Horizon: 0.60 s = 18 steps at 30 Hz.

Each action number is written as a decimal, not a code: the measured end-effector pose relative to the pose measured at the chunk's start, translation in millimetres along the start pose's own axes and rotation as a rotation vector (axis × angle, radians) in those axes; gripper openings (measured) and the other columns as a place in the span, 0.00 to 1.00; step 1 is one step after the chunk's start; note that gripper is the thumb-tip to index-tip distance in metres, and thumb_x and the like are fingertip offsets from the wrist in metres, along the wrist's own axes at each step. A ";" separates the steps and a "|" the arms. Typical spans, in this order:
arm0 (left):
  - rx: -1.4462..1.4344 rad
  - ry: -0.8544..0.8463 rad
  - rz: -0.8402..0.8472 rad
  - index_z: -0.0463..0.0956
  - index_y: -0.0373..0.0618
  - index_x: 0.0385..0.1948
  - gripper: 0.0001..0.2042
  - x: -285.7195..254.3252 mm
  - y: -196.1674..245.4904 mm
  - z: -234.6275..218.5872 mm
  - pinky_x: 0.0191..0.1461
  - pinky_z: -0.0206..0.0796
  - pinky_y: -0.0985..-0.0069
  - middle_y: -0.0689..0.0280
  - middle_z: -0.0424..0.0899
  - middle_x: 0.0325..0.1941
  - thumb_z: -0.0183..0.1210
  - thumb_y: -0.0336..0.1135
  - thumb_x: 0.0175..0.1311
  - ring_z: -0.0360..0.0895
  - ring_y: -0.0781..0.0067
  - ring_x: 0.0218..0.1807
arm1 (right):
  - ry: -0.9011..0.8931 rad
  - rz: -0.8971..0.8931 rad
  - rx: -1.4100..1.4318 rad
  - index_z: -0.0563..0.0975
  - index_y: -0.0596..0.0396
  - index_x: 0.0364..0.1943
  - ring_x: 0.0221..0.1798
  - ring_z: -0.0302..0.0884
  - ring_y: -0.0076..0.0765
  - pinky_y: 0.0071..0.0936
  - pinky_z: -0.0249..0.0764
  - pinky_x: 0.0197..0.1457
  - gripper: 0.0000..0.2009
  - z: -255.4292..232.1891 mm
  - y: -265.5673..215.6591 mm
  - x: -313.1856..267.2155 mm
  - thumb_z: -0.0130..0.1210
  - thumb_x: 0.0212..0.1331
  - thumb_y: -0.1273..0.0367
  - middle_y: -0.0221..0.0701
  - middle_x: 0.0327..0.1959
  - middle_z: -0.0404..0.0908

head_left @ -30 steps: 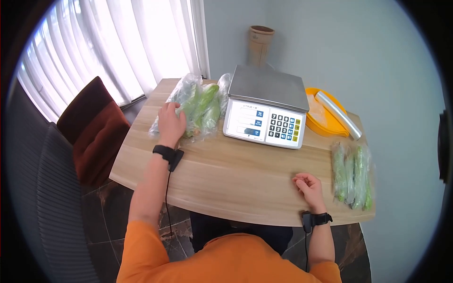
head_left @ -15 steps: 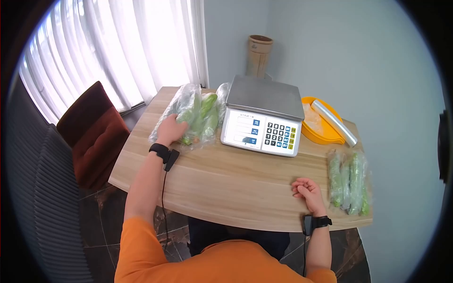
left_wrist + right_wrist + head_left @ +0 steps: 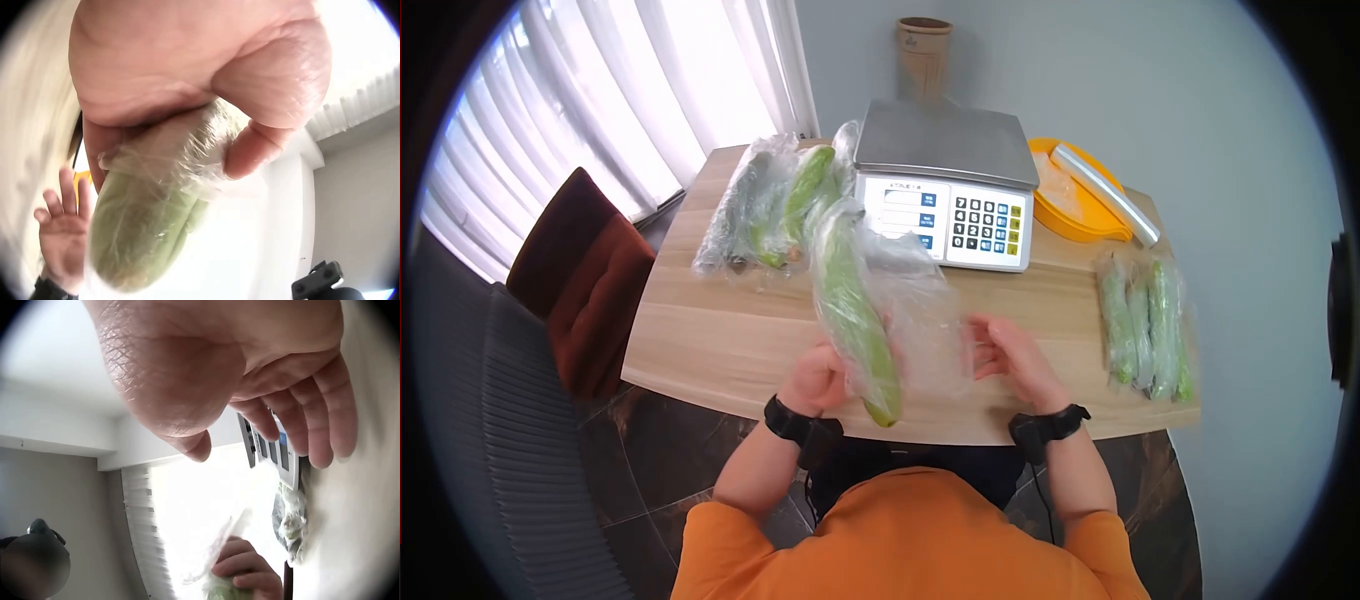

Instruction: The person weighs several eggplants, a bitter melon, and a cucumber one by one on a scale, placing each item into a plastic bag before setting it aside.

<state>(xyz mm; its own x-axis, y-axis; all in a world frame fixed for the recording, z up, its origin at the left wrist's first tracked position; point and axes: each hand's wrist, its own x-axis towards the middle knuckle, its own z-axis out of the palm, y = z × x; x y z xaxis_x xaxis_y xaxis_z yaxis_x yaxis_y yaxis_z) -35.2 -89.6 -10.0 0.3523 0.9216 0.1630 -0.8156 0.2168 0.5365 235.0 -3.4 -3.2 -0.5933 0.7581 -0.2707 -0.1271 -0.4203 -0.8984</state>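
Observation:
My left hand (image 3: 812, 382) grips a long light-green vegetable (image 3: 850, 305) wrapped in a clear plastic bag (image 3: 925, 325), held above the table near its front edge. In the left wrist view, the thumb and fingers curl round the bagged vegetable (image 3: 140, 231), its rounded end pointing away from the palm. The bag's loose part spreads to the right. Beside that loose plastic is my right hand (image 3: 1018, 360), its fingers extended and palm turned inward. The right wrist view shows this hand (image 3: 231, 369) with nothing in its grasp.
A scale (image 3: 945, 190) stands at the table's back middle. More bagged green vegetables (image 3: 785, 205) lie to its left, and several slender ones (image 3: 1145, 330) at the right edge. A yellow basin (image 3: 1080, 225) holds plastic and a roll of film (image 3: 1106, 193).
My left hand has left the pile at the left and come to the front middle with one bagged vegetable. My right hand has moved slightly left and up, its fingers now straighter.

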 end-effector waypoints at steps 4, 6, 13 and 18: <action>-0.015 0.021 -0.088 0.61 0.40 0.61 0.32 -3.7 -21.6 -0.2 0.61 0.66 0.55 0.53 0.75 0.53 0.58 0.27 0.49 0.74 0.49 0.56 | 0.031 -0.010 0.271 0.76 0.55 0.47 0.38 0.76 0.21 0.21 0.73 0.43 0.12 29.3 7.3 5.9 0.47 0.68 0.64 0.27 0.36 0.80; -0.011 0.024 -0.097 0.62 0.39 0.60 0.30 -5.4 -24.3 -0.5 0.61 0.65 0.54 0.53 0.75 0.54 0.59 0.27 0.50 0.73 0.49 0.56 | -0.051 -0.055 0.165 0.75 0.56 0.45 0.39 0.76 0.23 0.23 0.73 0.45 0.11 20.3 7.9 7.5 0.48 0.68 0.64 0.29 0.38 0.80; -0.153 0.076 -0.132 0.62 0.38 0.60 0.29 -14.1 -34.1 -13.1 0.63 0.62 0.52 0.51 0.74 0.56 0.56 0.31 0.53 0.72 0.49 0.57 | -0.072 -0.349 -0.031 0.74 0.58 0.39 0.39 0.74 0.21 0.22 0.71 0.47 0.06 48.7 -42.6 -20.1 0.47 0.68 0.70 0.27 0.36 0.78; -0.285 0.108 -0.087 0.61 0.39 0.61 0.28 -6.3 -41.2 -4.5 0.61 0.64 0.54 0.52 0.72 0.58 0.52 0.40 0.59 0.72 0.52 0.57 | -0.101 -0.444 -0.135 0.74 0.57 0.40 0.43 0.75 0.23 0.25 0.72 0.50 0.05 57.1 -70.9 -38.2 0.48 0.67 0.72 0.29 0.38 0.79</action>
<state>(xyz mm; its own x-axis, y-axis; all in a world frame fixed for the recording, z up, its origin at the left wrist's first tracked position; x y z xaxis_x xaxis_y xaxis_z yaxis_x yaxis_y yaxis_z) -5.9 -102.9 -36.9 0.3878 0.9213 0.0292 -0.8857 0.3637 0.2887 221.3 -31.1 90.6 -0.5804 0.7944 0.1790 -0.2854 0.0073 -0.9584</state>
